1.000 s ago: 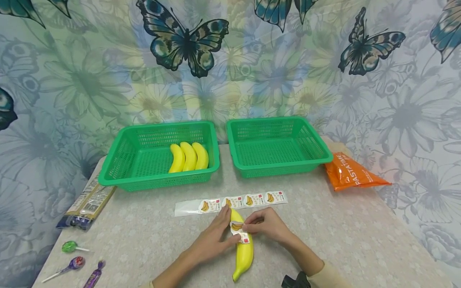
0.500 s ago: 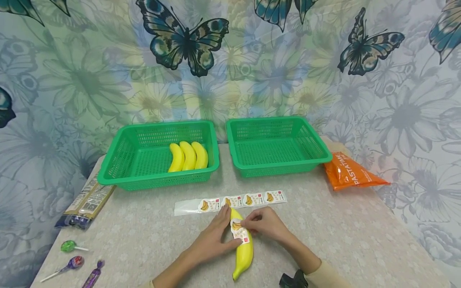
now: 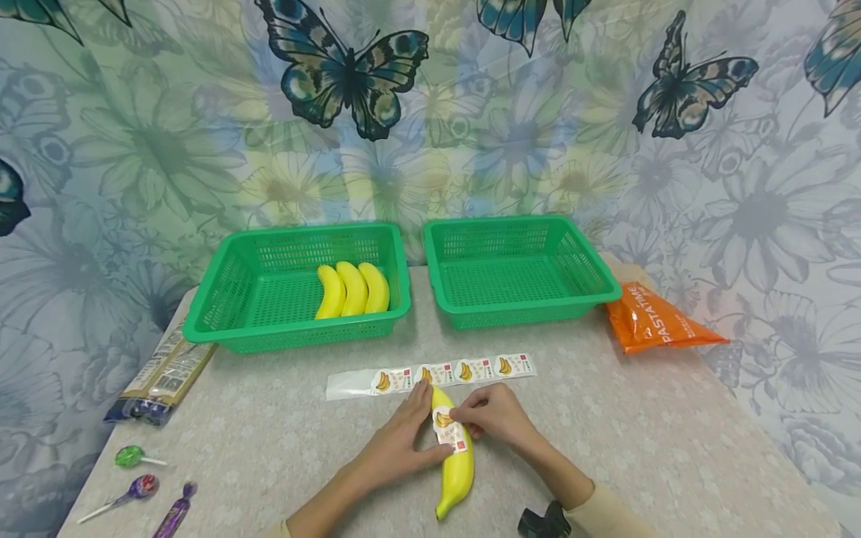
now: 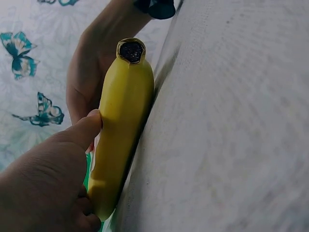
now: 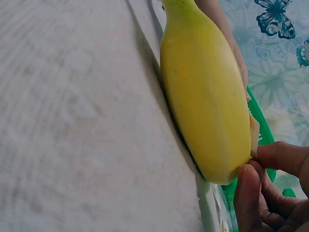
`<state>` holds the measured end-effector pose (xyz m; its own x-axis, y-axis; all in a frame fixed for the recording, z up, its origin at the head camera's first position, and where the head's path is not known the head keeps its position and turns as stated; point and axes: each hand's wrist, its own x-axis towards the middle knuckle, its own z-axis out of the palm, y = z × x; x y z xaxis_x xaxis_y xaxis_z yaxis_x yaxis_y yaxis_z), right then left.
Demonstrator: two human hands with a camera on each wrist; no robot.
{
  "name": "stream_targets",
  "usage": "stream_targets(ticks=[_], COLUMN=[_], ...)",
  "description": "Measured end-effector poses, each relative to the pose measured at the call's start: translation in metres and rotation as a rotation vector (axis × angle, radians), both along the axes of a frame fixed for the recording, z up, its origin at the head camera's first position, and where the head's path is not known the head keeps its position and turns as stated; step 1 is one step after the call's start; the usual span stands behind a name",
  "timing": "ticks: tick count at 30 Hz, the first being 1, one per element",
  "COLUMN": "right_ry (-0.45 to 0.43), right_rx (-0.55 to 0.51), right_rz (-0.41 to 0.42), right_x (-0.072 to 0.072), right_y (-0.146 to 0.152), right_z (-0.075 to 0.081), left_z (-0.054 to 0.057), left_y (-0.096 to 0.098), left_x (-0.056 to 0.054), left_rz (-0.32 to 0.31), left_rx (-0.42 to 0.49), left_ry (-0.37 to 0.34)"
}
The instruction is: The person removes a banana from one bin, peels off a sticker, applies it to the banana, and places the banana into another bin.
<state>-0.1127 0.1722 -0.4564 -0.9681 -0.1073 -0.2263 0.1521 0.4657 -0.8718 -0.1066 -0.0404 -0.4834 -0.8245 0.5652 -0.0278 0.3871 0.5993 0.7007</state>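
Note:
One yellow banana (image 3: 456, 478) lies on the table, its stem end toward me. A white sticker with a banana picture (image 3: 447, 427) runs along its upper side. My left hand (image 3: 397, 444) holds the banana from the left, thumb on the sticker's lower end and fingers along the far part. From the right, my right hand (image 3: 499, 412) pinches the sticker's upper right edge between thumb and forefinger. In the right wrist view, the sticker's edge (image 5: 254, 137) stands slightly off the banana beside those fingertips. The left wrist view shows the left thumb (image 4: 89, 126) against the peel.
Beyond the hands lies a strip of banana stickers (image 3: 474, 371). Left green basket (image 3: 235, 340) holds three bananas (image 3: 353, 290); a second green basket (image 3: 525, 317) stands right. An orange pasta bag (image 3: 655, 321), a gold packet (image 3: 161, 377) and wrapped sweets (image 3: 143, 487) lie toward the sides.
The sticker's upper part has come down flatter along the banana. My right fingertips have shifted slightly left and up with its edge; the left hand has stayed in place.

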Motion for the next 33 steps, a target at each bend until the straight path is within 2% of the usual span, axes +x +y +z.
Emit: stream_targets(ticks=[8,11,17,21,27,33], right_ry=[-0.067,-0.108,-0.190,-0.203,-0.186,-0.194], right_rx=[0.013,0.002,-0.087,-0.101,-0.077,-0.119], right_rz=[-0.027,0.011,0.122,0.142,0.094,0.046], right_x=[0.002,0.003,0.004,0.002,0.000,0.000], right_y=[0.005,0.009,0.014,0.015,0.012,0.010], right_z=[-0.005,-0.006,-0.004,-0.004,-0.006,-0.007], left_z=[0.000,0.000,0.002,0.002,0.003,0.006], left_y=[0.001,0.001,0.001,0.000,-0.001,0.001], left_x=[0.002,0.004,0.004,0.002,-0.004,-0.008], left_rz=[0.003,0.007,0.015,0.018,0.013,0.001], left_rx=[0.007,0.006,0.004,0.007,0.015,-0.008], left_ry=[0.000,-0.007,-0.018,-0.020,-0.012,-0.005])
